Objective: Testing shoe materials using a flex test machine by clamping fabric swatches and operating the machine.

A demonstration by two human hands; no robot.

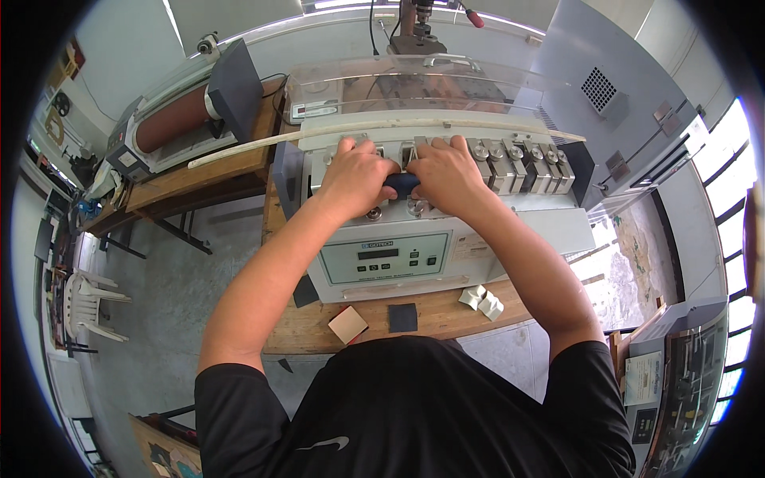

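My left hand [355, 177] and my right hand [448, 175] are side by side over the top of a grey bench testing machine [550, 227]. Between them is a bent, dark blue piece of sheet-like material [402, 186]; each hand grips one end, thumbs at the near side. My fingers reach over the metal clamps beneath, hiding several of them. To the right of my right hand stands a row of metal clamps with round knobs [518, 167]. A control panel [386, 259] with a small display and buttons faces me below my wrists.
A clear hinged cover [494, 80] is raised behind the clamps, with a long pale rod [247, 149] in front. On the wooden table [299, 341] lie a tan square [348, 325], a dark square [403, 318] and crumpled white pieces [481, 303]. A drum machine [175, 119] stands left.
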